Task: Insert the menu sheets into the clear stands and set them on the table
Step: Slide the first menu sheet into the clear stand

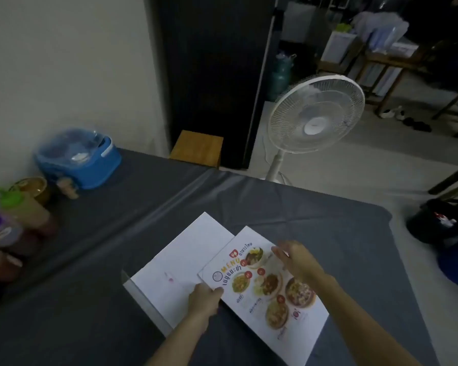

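- Grey cloth is spread over the worktop (315, 215), which is set against a pale wall, with a dark doorway and a light floor seen beyond its far edge.
- The fingers (217, 291) of the left hand (205, 299) are curled together and pinched on the near-left edge of the printed menu sheet (265, 289), thumb on top.
- The fingers (279, 252) of the right hand (296, 257) are held loosely spread and slightly bent over the far-right corner of the menu sheet; whether they touch the paper cannot be told.
- The menu sheet is seen face up, printed with round photos of dishes and coloured lettering, and lies tilted across the middle of the worktop, between the two hands.
- A blank white sheet (180, 262) is seen just left of the menu sheet, partly overlapped by it; a faint pink mark shows on it.
- A clear stand (143, 299) is seen along the left edge of the white sheet, its transparent wall visible as a grey band; the white sheet appears to lie in or on it.
- A blue plastic container (82, 159) with a clear lid is placed well left of the menu sheet, by the wall.
- Bottles and cups (16, 215), blurred, are grouped at the left edge of the worktop.
- A white standing fan (315, 112) is seen on the floor beyond the menu sheet, past the far edge of the worktop.
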Action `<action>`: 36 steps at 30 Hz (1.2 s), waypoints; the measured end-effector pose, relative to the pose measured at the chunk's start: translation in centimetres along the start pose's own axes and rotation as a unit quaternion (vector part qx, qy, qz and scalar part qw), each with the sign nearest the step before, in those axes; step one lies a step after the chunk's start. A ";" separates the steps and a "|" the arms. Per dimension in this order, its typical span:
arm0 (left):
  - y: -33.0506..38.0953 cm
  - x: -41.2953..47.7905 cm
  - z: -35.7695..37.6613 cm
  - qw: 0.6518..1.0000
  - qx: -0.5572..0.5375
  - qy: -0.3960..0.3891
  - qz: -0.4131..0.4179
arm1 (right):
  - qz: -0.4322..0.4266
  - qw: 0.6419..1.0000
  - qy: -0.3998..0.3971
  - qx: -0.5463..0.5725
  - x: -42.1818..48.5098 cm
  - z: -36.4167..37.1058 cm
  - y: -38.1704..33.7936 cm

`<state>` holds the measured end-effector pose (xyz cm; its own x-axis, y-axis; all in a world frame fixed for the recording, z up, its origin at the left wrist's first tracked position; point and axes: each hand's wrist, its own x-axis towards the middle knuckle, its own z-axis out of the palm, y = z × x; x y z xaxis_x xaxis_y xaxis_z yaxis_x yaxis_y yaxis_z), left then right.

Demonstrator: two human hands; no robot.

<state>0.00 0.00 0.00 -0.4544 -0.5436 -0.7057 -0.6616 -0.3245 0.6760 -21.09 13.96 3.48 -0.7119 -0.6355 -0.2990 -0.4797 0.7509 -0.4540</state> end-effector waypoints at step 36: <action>11.2 -4.8 6.7 0.986 -0.081 0.013 0.144 | 0.107 0.957 0.138 0.232 -3.4 -10.2 6.8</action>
<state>-9.21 4.19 9.56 -0.5930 -0.6507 -0.4743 -0.4015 -0.2717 0.8746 -27.21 23.10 9.97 -0.9074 -0.3565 -0.2228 -0.0742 0.6575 -0.7498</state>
